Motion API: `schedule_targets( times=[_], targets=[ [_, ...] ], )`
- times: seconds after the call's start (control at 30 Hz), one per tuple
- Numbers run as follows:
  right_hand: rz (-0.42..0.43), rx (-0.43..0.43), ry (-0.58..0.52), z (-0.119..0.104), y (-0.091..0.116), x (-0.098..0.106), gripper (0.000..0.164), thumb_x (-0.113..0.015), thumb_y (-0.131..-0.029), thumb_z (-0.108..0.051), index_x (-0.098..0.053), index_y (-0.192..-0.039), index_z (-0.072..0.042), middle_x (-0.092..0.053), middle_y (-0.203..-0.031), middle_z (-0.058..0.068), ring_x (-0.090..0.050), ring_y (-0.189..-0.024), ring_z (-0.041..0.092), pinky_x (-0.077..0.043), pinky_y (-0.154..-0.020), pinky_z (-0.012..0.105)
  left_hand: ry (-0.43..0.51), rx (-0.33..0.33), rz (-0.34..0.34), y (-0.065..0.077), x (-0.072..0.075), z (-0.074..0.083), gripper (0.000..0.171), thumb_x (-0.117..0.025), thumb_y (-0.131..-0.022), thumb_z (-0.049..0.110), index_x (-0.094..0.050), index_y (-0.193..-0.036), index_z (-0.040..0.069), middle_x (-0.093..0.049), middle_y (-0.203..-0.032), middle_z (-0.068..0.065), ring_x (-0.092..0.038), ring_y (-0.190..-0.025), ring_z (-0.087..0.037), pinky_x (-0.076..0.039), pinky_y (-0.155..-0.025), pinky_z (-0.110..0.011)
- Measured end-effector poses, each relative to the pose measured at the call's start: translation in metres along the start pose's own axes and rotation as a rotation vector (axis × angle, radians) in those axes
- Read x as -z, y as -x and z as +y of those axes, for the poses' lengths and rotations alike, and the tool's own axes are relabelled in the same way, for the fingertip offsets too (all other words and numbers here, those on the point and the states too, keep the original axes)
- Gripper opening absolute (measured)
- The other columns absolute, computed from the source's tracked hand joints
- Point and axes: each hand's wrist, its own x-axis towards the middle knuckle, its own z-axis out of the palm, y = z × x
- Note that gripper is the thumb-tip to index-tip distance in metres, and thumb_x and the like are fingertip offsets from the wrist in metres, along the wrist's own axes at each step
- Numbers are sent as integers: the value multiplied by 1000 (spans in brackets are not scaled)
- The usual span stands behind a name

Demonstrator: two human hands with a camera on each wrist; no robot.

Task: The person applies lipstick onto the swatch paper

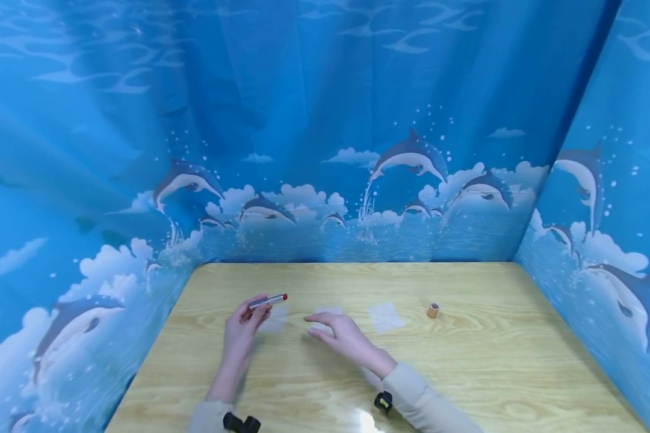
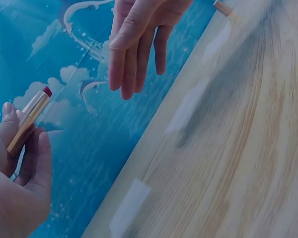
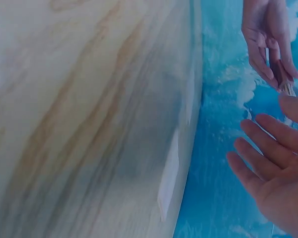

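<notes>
Between thumb and fingers, my left hand [image 1: 244, 329] pinches an uncapped lipstick [image 1: 269, 300] above the table's left part. Its red tip points right, and the left wrist view shows the lipstick [image 2: 30, 119] with a shiny gold and silver body. My right hand [image 1: 346, 341] hovers near the middle with fingers spread and nothing in them. In the right wrist view the right hand [image 3: 273, 168] has its palm exposed and is apart from the lipstick. The lipstick's cap [image 1: 433, 311], a small copper-coloured tube, stands on the table to the right.
Thin white paper squares lie in a row on the wooden table [image 1: 493, 361]: a left square [image 1: 274, 320], a middle square partly behind my right hand, and a right square [image 1: 386, 317]. Another pale piece shows beneath my right forearm. A blue dolphin-print curtain [image 1: 303, 120] encloses the table.
</notes>
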Motion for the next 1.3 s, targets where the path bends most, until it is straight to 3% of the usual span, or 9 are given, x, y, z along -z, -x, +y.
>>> schedule_targets(
  times=[0.33, 0.63, 0.77, 0.9, 1.1, 1.3],
  targets=[
    [-94, 73, 171, -13, -16, -22, 34, -58, -104, -19, -63, -135, -6, -66, -135, 7, -62, -125, 22, -47, -111, 36, -17, -17, 49, -2, 17, 5, 36, -68, -96, 4, -57, -127, -12, -74, -96, 8, -69, -95, -5, -59, -91, -25],
    [-222, 157, 352, -13, -27, -38, 43, -50, -108, -27, -54, -143, -4, -55, -147, 11, -48, -140, 27, -39, -118, 41, 10, -23, 88, -4, 26, 11, 21, -72, -94, 7, -69, -114, 1, -75, -101, 5, -68, -94, -5, -60, -91, -29],
    [-295, 128, 413, -13, -28, -43, 52, -46, -108, -37, -46, -150, -7, -45, -156, 9, -40, -146, 27, -36, -120, 45, -3, -9, 97, -5, 29, 13, 23, -73, -94, 10, -70, -115, 3, -74, -105, 5, -68, -96, -6, -59, -91, -28],
    [-356, 89, 467, -13, -28, -47, 58, -42, -108, -46, -40, -155, -11, -36, -161, 6, -32, -150, 23, -32, -121, 50, -28, -4, 107, -7, 31, 15, 34, -73, -94, 11, -66, -123, -4, -74, -101, 6, -68, -96, -7, -59, -92, -27],
    [-394, 81, 509, -18, -29, -51, 62, -41, -107, -50, -38, -156, -12, -33, -163, 3, -30, -151, 20, -32, -120, 53, -51, -11, 122, -14, 34, 18, 47, -74, -94, 14, -59, -130, -11, -73, -96, 9, -69, -94, -6, -58, -92, -24],
    [-413, 47, 551, -20, -31, -55, 63, -41, -106, -51, -37, -156, -13, -32, -164, 1, -28, -151, 18, -32, -121, 51, -154, -4, 112, -19, 37, 20, 44, -75, -94, 19, -62, -128, -6, -70, -100, 8, -68, -96, -6, -58, -93, -24]
  ],
)
